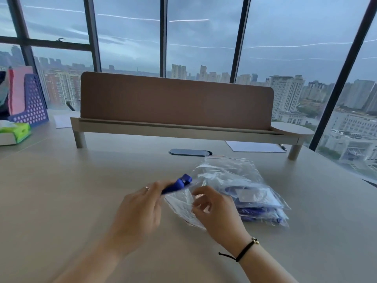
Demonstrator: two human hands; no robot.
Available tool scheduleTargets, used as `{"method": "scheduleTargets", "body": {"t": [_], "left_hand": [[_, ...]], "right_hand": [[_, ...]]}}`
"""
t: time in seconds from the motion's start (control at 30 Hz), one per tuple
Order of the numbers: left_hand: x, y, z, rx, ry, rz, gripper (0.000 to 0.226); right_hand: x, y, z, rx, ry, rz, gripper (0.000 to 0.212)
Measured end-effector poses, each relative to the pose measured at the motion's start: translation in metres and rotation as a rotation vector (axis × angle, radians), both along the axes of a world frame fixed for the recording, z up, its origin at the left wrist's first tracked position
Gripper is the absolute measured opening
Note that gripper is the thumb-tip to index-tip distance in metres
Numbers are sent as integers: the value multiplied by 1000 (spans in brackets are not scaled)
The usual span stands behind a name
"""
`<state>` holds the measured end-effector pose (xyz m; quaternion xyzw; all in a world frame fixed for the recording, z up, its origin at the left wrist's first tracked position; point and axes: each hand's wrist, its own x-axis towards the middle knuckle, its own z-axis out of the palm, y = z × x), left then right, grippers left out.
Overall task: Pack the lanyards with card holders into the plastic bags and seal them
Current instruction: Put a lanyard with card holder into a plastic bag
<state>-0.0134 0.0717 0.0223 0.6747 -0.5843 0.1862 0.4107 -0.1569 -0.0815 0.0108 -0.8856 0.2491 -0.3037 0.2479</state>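
At frame centre, the left hand [140,209] is pinching a bunched blue lanyard [177,185], its grip clamped, while the right hand [214,209] is holding a clear bag [181,205] open (packed bags [255,199] lying right). Next, probably: feeding it in, then sealing.

L hand [140,207] grips blue lanyard [178,184], its end at mouth of clear bag [183,205]. R hand [214,209] pinches bag edge. Packed bags [251,193] stacked just right, on table [81,190].

beige table [81,190] | on it: packed bags pile [261,201], paper [253,147], tissue box [14,132]
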Motion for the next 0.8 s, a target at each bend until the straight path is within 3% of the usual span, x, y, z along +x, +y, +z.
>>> {"method": "scheduleTargets", "body": {"t": [0.1,0.2,0.37,0.5,0.67,0.8], "left_hand": [[2,-2,0,80,-109,-105,47],[5,-4,-5,140,-149,-169,53],[10,-3,-3,147,-174,-163,49],[17,2,-1,146,-187,-172,49],[0,-5,-1,185,-421,-183,55],[-20,-15,-8,204,-599,-12,53]], "right_hand": [[-5,-5,3,23,-16,-53,18],[-9,-11,7,196,-74,-14,27],[-13,-15,10,338,-104,67,43],[-14,-20,13,432,-204,44,40],[-13,-18,13,458,-284,22,26],[-10,-7,12,366,-273,3,24]]}}
